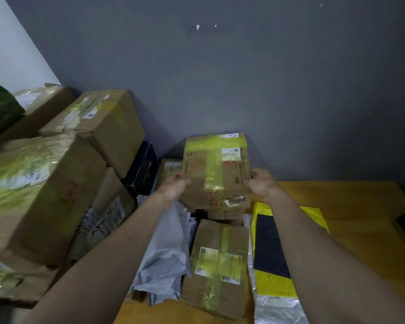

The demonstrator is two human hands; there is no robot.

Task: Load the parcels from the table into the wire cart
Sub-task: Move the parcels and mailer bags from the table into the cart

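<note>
Above the table (351,206), both hands — left hand (173,187), right hand (262,182) — grip a taped box (216,169), fingertips hidden.

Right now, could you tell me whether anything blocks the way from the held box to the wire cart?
Cannot tell: no cart is in view. Both hands, left and right, grip the taped box above other parcels.

I cannot see the wire cart anywhere. The big boxes (40,195) stacked at the left are blurred and cut off by the picture's edge. My left hand (173,187) hides the near left corner of the taped box (216,169), whose label print is too small to read.
</note>
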